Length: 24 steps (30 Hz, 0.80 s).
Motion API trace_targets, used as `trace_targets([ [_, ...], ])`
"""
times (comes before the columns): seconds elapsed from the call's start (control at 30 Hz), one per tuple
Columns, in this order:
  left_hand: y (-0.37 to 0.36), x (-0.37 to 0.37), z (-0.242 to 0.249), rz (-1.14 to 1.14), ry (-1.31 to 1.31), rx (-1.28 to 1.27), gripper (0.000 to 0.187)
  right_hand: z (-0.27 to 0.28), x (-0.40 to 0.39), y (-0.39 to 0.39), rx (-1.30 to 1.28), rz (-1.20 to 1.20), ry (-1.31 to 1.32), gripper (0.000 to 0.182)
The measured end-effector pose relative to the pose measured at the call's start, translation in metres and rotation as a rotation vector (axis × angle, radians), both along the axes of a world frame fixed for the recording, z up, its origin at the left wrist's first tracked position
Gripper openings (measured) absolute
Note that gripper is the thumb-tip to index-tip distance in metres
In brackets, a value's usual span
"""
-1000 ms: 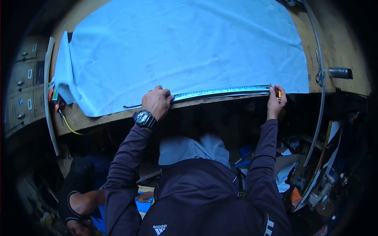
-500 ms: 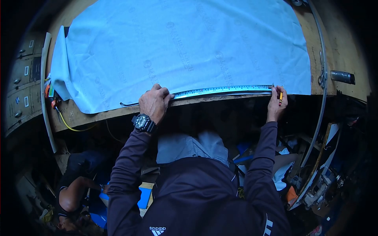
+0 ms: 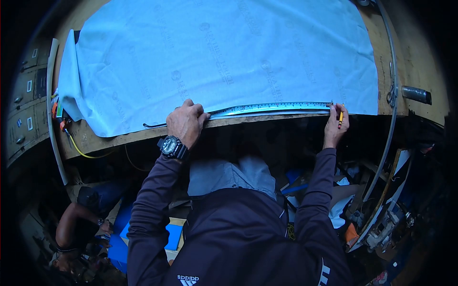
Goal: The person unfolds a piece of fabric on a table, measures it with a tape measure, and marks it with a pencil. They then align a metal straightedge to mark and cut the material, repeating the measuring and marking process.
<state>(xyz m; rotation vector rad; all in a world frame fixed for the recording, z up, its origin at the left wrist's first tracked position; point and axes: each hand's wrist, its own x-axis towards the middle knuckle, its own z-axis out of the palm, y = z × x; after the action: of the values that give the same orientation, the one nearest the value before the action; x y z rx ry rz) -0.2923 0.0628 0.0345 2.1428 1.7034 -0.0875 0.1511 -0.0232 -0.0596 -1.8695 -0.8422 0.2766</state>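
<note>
A tape measure point(image 3: 272, 107) lies extended along the near edge of a large pale blue-looking sheet point(image 3: 229, 57) with faint printed lettering. My left hand point(image 3: 185, 124) is closed around the case end, which its fingers mostly hide; a black strap point(image 3: 155, 126) sticks out to the left. At the tape's other end, my right hand point(image 3: 335, 127) pinches near the tip. A yellow pencil point(image 3: 340, 119) is held in those same right fingers, pointing up and down in view.
The sheet covers much of a wooden workbench point(image 3: 386, 102). A dark cylinder point(image 3: 416, 94) lies at the right, near a long metal strip point(image 3: 392, 71). Drawers point(image 3: 29, 105) stand at the left. Below left, another person point(image 3: 71, 224) works beside blue sheets point(image 3: 119, 248).
Both hands stay nearly in place, with the tape bowing slightly more near my left hand. The other person's arm has shifted left, away from my sleeve.
</note>
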Motion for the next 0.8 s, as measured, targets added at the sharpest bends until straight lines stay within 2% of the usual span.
trace_targets([
  [0.37, -0.001, 0.001, 0.000, -0.006, 0.007, 0.015, 0.025, -0.003, 0.003, 0.000, 0.017, 0.049, -0.013, 0.021],
  [0.47, -0.001, 0.001, -0.002, -0.015, 0.018, 0.019, 0.026, 0.016, -0.007, -0.001, -0.101, 0.012, -0.087, 0.025],
  [0.57, -0.001, 0.002, -0.002, -0.011, 0.026, 0.023, 0.026, 0.047, -0.034, 0.000, -0.122, -0.063, -0.467, 0.029],
  [0.6, -0.002, 0.001, -0.002, -0.009, 0.023, 0.023, 0.026, 0.063, -0.051, -0.001, -0.140, -0.034, -0.414, 0.031],
  [0.63, -0.002, 0.001, -0.001, -0.010, 0.020, 0.023, 0.026, 0.069, -0.069, -0.003, -0.093, 0.053, -0.247, 0.032],
  [0.67, -0.002, 0.002, -0.001, -0.014, 0.015, 0.026, 0.026, 0.077, -0.090, -0.005, -0.137, 0.179, -0.193, 0.031],
  [0.7, -0.002, 0.002, -0.001, -0.011, 0.020, 0.020, 0.026, 0.067, -0.108, -0.008, -0.062, 0.364, -0.222, 0.028],
  [0.73, -0.002, 0.002, -0.002, -0.009, 0.024, 0.016, 0.026, 0.071, -0.140, -0.008, -0.035, 0.421, 0.130, 0.025],
  [0.8, -0.001, 0.002, -0.002, -0.010, 0.025, 0.016, 0.026, 0.069, -0.183, -0.008, -0.119, 0.576, 0.484, 0.024],
])
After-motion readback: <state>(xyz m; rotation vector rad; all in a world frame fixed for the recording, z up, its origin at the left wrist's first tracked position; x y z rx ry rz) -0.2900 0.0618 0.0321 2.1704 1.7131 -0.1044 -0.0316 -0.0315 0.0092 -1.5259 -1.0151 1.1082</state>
